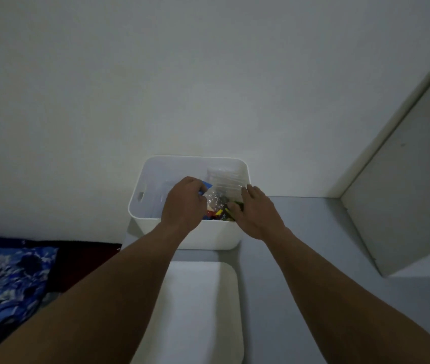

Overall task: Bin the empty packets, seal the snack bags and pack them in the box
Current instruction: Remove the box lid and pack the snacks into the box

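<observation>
A white plastic box with a handle slot stands on the grey table against the wall. Inside it lies a clear zip bag filled with colourful snacks, and another clear bag leans at the back right. My left hand reaches into the box with curled fingers pinching the bag's left top, where a blue piece shows. My right hand lies over the bag's right side, fingers mostly straight, thumb pressing on the snacks.
The box's white lid lies flat on the table in front of the box. A white cabinet side stands at the right. A blue patterned cloth lies lower left, beside the table.
</observation>
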